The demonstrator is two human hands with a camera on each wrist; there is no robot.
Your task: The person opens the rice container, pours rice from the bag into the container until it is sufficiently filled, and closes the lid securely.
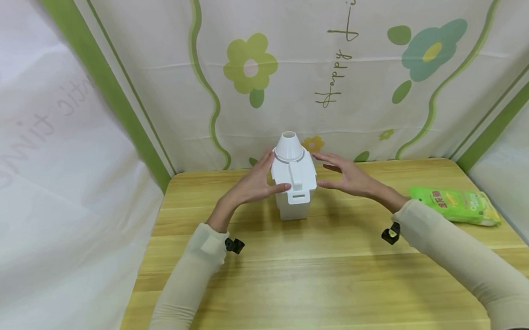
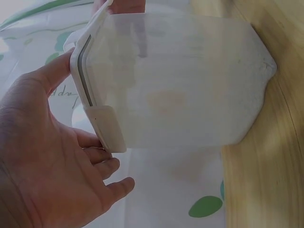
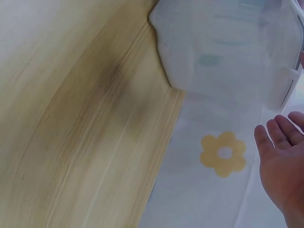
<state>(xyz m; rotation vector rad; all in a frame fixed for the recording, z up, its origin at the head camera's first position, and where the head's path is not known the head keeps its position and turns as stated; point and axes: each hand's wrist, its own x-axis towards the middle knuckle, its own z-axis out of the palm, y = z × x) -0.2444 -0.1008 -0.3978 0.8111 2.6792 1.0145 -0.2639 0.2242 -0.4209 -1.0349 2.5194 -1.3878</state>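
A translucent white plastic container (image 2: 180, 85) stands upright on the wooden table, near its back edge. Its white lid (image 1: 282, 173) has side clips and carries a white cone-shaped spout or cup (image 1: 289, 148) on top. My left hand (image 1: 258, 182) touches the lid's left side, thumb over the front and fingers along the side; in the left wrist view the left hand (image 2: 61, 142) rests against the lid's rim. My right hand (image 1: 348, 176) is held just right of the lid, fingers spread and apart from it. In the right wrist view the right hand (image 3: 285, 156) holds nothing.
A green bag (image 1: 455, 205) with yellow and white print lies at the table's right side. Behind the wooden table (image 1: 315, 282) hangs a white curtain (image 1: 294, 44) with flowers and lettering, close to the container. Black wrist cameras sit on both sleeves.
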